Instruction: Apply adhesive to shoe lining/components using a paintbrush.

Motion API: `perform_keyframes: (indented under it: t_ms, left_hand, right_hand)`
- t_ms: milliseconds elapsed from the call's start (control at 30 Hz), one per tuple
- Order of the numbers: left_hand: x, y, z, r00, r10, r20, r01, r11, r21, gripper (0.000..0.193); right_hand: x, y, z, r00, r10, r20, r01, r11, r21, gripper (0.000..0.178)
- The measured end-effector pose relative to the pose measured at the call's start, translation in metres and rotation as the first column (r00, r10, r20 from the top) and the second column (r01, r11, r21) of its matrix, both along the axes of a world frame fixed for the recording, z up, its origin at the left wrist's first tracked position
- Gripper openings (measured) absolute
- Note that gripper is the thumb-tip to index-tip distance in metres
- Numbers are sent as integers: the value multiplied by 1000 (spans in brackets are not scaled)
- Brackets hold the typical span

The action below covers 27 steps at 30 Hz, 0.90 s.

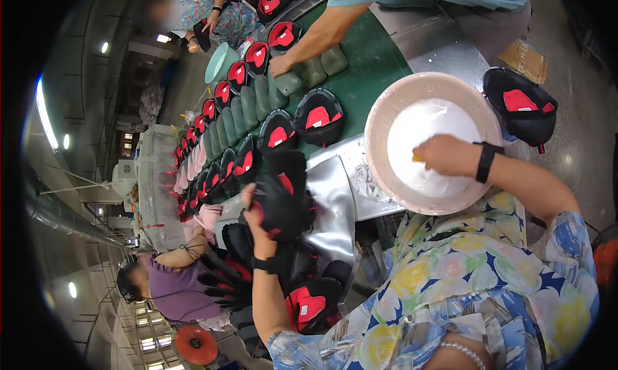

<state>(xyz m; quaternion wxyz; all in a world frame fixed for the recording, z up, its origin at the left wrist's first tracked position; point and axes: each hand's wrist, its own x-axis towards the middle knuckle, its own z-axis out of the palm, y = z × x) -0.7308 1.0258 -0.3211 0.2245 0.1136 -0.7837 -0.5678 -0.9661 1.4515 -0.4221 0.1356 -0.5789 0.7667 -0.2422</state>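
Observation:
My left hand (255, 221) is closed on a black shoe upper (286, 199) with red lining, raised above a pile of similar uppers. Out over a pale pink basin (378, 157) reaches my right hand (454, 155), its fingers pinched around a small yellow piece (418, 158). Most of that piece is hidden, so its kind is unclear. White liquid (428, 122) fills the basin's bottom, and the yellow piece is over or at its surface.
Rows of uppers and grey-green moulded pieces (262, 96) line a green conveyor belt (367, 55). Across it, a co-worker's hand (280, 65) touches a piece. One upper (520, 106) lies right of the basin. Beside the pile is a bare metal sheet (338, 209). Another person (177, 289) works at left.

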Motion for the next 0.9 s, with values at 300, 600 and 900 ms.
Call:
perform_keyframes:
  t_ms: [300,600,900]
  left_hand:
    - [-90,70,33,960,-110,259,135,988,-79,66]
    - [-131,128,14,941,-328,89,225,796,562,59]
    - [-119,199,1,989,-105,-102,140,881,452,58]
  right_hand:
    - [-32,42,78,892,-327,312,419,856,-302,19]
    - [-37,38,113,887,-287,360,454,683,-572,31]
    - [-6,33,98,603,-463,649,782,503,-368,37]
